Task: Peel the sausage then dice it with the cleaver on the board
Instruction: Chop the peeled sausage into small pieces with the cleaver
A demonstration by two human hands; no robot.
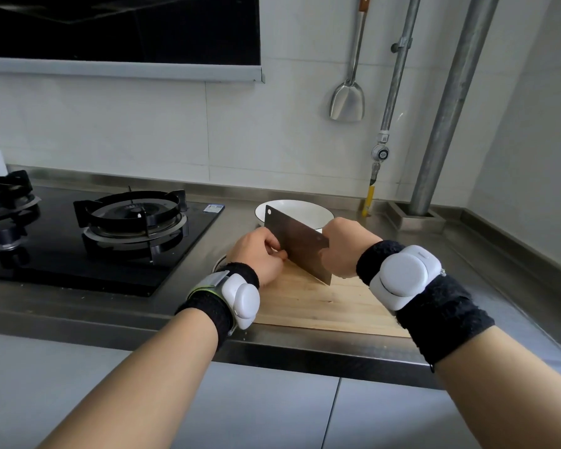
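Observation:
The wooden cutting board (pixel 324 306) lies on the steel counter in front of me. My right hand (pixel 344 247) grips the handle of the cleaver (pixel 297 241), whose dark blade stands edge-down over the board's far left part. My left hand (pixel 259 257) sits on the board just left of the blade, fingers curled down against it. A small pinkish bit of sausage (pixel 284 255) shows at my left fingertips beside the blade; the rest of it is hidden under the hand.
A white bowl (pixel 305 210) stands just behind the board. The black gas hob (pixel 117 234) with two burners fills the counter to the left. A steel spatula (pixel 348 102) hangs on the tiled wall, with pipes (pixel 447 105) at the back right corner.

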